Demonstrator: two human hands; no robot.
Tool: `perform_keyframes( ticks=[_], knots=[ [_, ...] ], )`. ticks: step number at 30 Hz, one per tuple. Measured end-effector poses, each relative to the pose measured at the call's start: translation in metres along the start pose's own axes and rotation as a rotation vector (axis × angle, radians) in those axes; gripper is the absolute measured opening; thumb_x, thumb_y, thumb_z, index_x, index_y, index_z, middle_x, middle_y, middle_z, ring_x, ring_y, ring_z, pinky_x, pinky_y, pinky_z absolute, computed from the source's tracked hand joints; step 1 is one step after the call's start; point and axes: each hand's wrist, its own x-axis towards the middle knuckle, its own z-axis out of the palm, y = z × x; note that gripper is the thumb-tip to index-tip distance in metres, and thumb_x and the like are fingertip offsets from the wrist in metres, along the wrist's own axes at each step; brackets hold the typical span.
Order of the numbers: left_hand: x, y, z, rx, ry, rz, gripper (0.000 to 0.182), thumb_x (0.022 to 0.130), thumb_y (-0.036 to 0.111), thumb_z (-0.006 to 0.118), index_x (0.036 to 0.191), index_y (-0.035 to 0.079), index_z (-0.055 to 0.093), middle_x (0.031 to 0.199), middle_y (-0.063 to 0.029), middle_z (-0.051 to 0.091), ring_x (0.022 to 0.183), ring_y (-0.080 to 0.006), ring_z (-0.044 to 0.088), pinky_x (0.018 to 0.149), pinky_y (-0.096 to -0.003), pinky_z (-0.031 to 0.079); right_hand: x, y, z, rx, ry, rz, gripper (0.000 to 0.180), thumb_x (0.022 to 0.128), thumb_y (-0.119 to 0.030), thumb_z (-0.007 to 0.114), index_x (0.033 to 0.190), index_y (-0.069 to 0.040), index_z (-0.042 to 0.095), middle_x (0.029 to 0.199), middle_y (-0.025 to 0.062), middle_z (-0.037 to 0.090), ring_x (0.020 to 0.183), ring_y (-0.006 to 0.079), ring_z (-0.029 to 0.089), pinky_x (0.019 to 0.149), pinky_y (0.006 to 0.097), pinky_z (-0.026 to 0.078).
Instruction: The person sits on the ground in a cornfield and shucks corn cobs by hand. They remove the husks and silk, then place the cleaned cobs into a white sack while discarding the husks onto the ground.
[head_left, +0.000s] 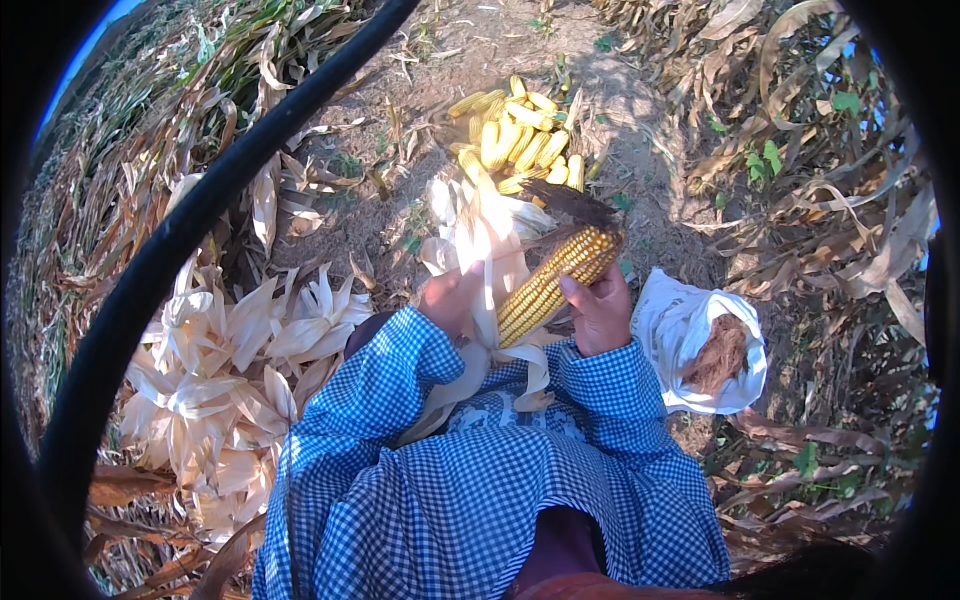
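Observation:
My right hand (602, 309) grips a yellow ear of corn (551, 289), its thumb lying along the kernels. Dark brown corn silk (574, 204) clings to the ear's upper end. Pale husk leaves (491, 247) are peeled back from the ear and hang around its lower end. On the other side, my left hand (452, 298) is closed around some of these husk leaves, with its thumb pointing up. Part of its fingers is hidden behind the husk. Both hands are held above my lap.
A pile of husked corn ears (517, 139) lies on the soil ahead. Left of me is a heap of stripped husks (217, 390). A white sack (675, 330) holding brown corn silk (720, 356) sits at right. Dry corn stalks (810, 165) flank both sides. A black cable (202, 202) crosses the view.

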Motion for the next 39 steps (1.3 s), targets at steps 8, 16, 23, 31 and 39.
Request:
perform_keyframes(
  ticks=[8,16,23,31,39],
  knots=[
    [-0.008,-0.005,0.020,0.038,-0.249,0.173,0.046,0.097,0.035,0.048,0.124,-0.002,0.052,0.110,-0.0130,0.063,0.100,-0.0187,0.060,0.090,-0.0302,0.046,-0.001,0.001,0.010,0.000,0.023,-0.031,0.053,0.079,0.000,0.065,0.128,0.001,0.044,0.114,0.0097,0.057,0.102,0.0192,0.057,0.091,0.0331,0.047],
    [-0.021,-0.009,0.033,-0.090,-0.355,-0.096,0.050,0.097,0.038,0.046,0.127,-0.001,0.050,0.113,-0.0133,0.062,0.105,-0.0202,0.059,0.093,-0.0318,0.044,-0.005,0.009,0.023,-0.195,0.054,-0.115,0.048,0.096,-0.033,0.048,0.129,0.002,0.043,0.119,0.0138,0.055,0.110,0.0226,0.054,0.095,0.0347,0.043],
    [-0.018,-0.027,0.035,-0.191,-0.267,-0.028,0.047,0.099,0.037,0.043,0.124,-0.001,0.054,0.113,-0.0128,0.063,0.104,-0.0176,0.058,0.092,-0.0292,0.043,-0.004,0.022,0.022,0.028,0.267,-0.038,0.043,0.101,-0.032,0.038,0.128,0.001,0.045,0.114,0.0089,0.058,0.102,0.0170,0.057,0.091,0.0310,0.046],
    [-0.016,-0.034,0.035,-0.029,-0.184,0.183,0.039,0.101,0.028,0.039,0.119,-0.003,0.056,0.108,-0.0109,0.065,0.098,-0.0149,0.060,0.087,-0.0271,0.046,0.002,0.016,0.012,0.001,0.151,-0.011,0.037,0.100,-0.025,0.037,0.124,0.000,0.049,0.108,0.0109,0.061,0.096,0.0186,0.061,0.086,0.0315,0.050],
    [-0.018,-0.034,0.036,-0.051,-0.170,0.194,0.040,0.101,0.029,0.038,0.118,-0.003,0.056,0.107,-0.0104,0.065,0.097,-0.0148,0.060,0.087,-0.0270,0.046,0.012,-0.010,0.021,0.053,0.061,-0.145,0.041,0.100,-0.020,0.043,0.133,0.004,0.039,0.125,0.0130,0.053,0.112,0.0207,0.053,0.098,0.0320,0.042]
  ],
)
